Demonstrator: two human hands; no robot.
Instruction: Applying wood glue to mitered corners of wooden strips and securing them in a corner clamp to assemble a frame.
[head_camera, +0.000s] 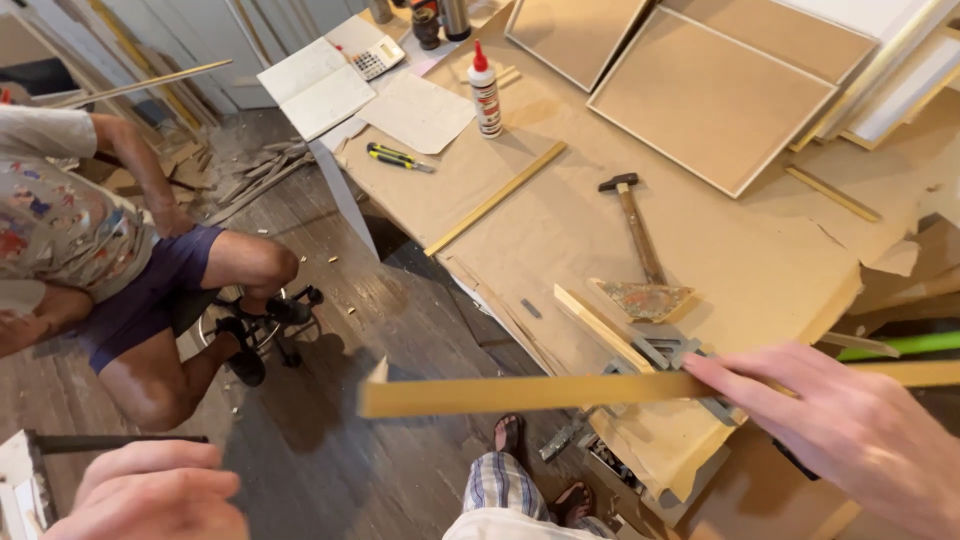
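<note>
My right hand holds a long yellow wooden strip level across the lower part of the view, its mitred end pointing left over the floor. The strip passes above a grey metal corner clamp at the near edge of the workbench, where another pale strip lies in the clamp. My left hand is at the bottom left with its fingers curled; it rests by a white frame edge, and what it grips is hidden.
A hammer, a glue bottle, a yellow-black utility knife, a calculator, paper sheets and backed frames lie on the bench. Another person sits on a stool at left. Wood scraps litter the floor.
</note>
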